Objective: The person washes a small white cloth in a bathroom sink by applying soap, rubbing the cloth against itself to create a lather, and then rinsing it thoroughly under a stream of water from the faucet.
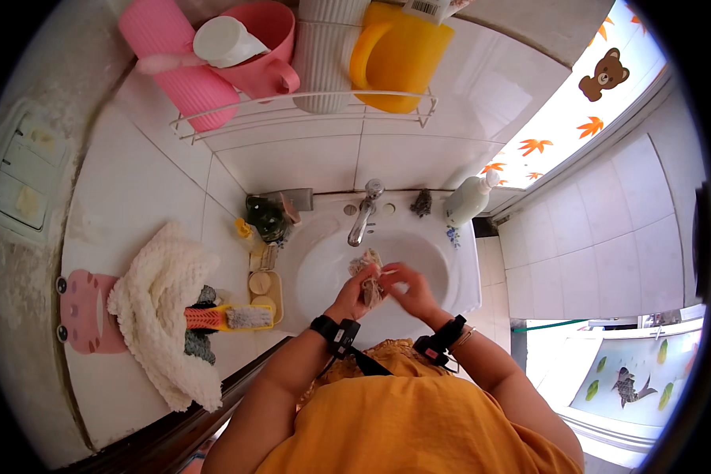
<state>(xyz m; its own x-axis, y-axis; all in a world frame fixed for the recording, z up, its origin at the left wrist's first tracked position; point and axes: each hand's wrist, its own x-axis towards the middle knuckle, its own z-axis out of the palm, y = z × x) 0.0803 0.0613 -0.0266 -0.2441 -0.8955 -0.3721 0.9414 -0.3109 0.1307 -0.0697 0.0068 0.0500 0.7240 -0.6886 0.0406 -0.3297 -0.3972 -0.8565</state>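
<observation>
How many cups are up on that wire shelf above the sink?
3: a pink cup left of centre, a white ribbed cup in the middle, an orange cup on the right. Others may be hidden behind.

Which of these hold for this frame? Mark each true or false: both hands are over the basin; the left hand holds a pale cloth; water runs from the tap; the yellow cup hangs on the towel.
1. Both hands are over the white basin. True: left hand and right hand meet there.
2. The left hand holds a pale cloth. True.
3. Water runs from the tap. False: no stream shows.
4. The yellow cup hangs on the towel. False: it sits on the wire shelf.
</observation>
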